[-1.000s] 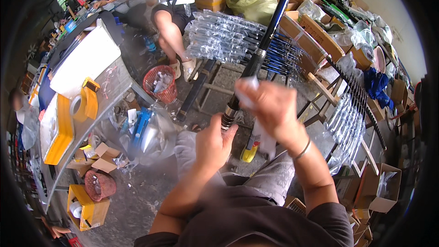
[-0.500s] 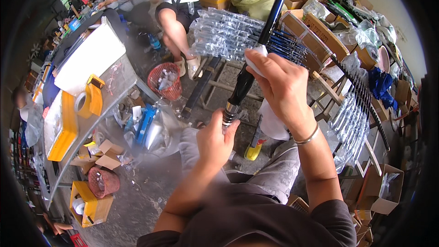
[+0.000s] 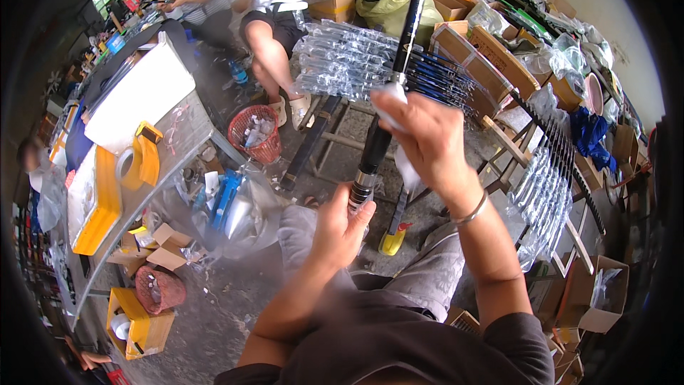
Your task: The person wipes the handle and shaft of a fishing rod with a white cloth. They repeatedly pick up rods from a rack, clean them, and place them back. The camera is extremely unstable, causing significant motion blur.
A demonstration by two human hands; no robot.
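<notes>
A black fishing rod (image 3: 377, 144) with silver rings near its butt slants up and away in front of me. My left hand (image 3: 335, 232) is closed round the butt end, thumb along the metal rings. Higher up, my right hand (image 3: 434, 135) pinches a white cloth (image 3: 407, 171) against the rod, and a loose part of it hangs below the fingers. The right fingers are slightly blurred. Behind the rod, a bundle of rods in clear plastic sleeves (image 3: 338, 57) rests on a rack (image 3: 331, 135).
More sleeved rods (image 3: 541, 189) lie on a stand at the right. A red basket (image 3: 255, 135) holds scraps. Tape rolls (image 3: 135, 160) sit on the left table (image 3: 187, 122). A yellow-ended object (image 3: 392, 242) is on the floor by my legs. Two people sit at the back; cardboard boxes (image 3: 491, 60) are piled far right.
The rod has swung slightly left and stands more upright. My right hand and the cloth have shifted a little left and down; my left hand keeps its grip.
</notes>
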